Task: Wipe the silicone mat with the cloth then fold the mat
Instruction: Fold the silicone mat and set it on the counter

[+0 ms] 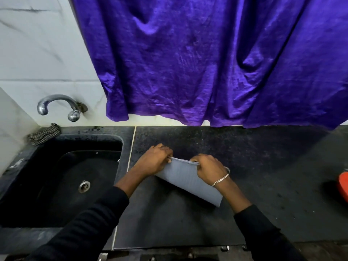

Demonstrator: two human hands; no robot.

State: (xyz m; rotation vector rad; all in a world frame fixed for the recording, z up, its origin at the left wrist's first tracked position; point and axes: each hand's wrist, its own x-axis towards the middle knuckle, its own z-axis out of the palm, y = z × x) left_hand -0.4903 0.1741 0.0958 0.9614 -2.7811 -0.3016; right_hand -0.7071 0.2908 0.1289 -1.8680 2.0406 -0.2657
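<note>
Fold stage by the looks of it: grey mat (188, 182) doubled over on counter (244, 157), dead centre. Far edge pinched by left hand (156, 160) and right hand (209, 169) — probably lining up layers. Checkered cloth (44, 134) parked at 10 o'clock behind sink (75, 178) — out of way.

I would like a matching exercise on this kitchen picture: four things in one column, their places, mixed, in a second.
1 silicone mat
2 checked cloth
3 tap
4 purple curtain

a hangs behind the counter
b on the sink's far left corner
c gripped by the left hand and the right hand
d on the wall above the sink

Pairs: 1-c, 2-b, 3-d, 4-a
</note>
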